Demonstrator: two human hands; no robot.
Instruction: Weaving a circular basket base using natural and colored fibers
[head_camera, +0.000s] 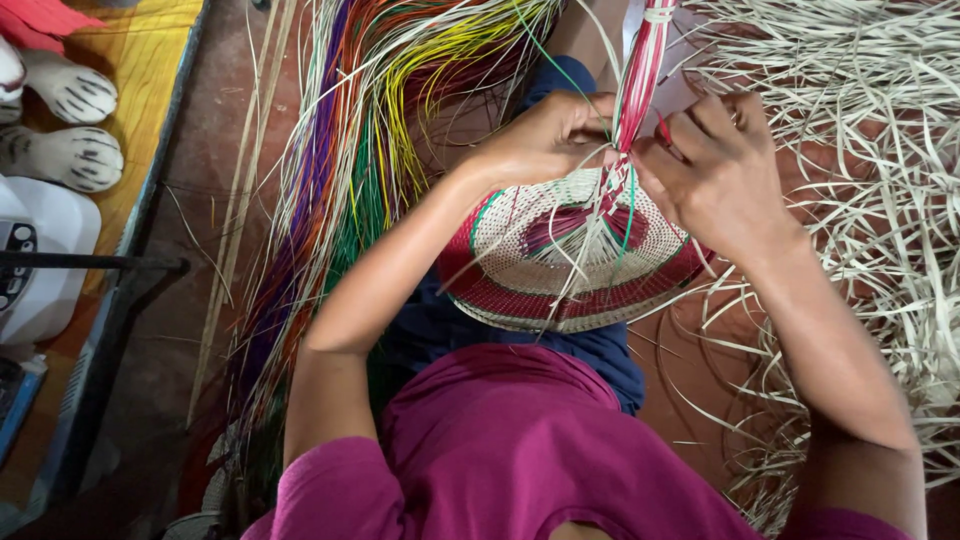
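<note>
Fan (570, 265) on lap, woven cream with red and green bands, rounded edge toward body, long axis running up frame into bundle (642, 70) of red and white strips. Left hand (545, 135) pinching strips at fan's neck; right hand (715, 165) clenched on same bundle from other side. Coloured strips (350, 160) fanned on floor (215, 130) at left, pale strips (870, 150) heaped at right.

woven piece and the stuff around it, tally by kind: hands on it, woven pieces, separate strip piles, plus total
hands on the weaving: 2, left hand and right hand
woven fan-shaped piece: 1
strip piles: 2, coloured strips and pale strips
total: 5
</note>
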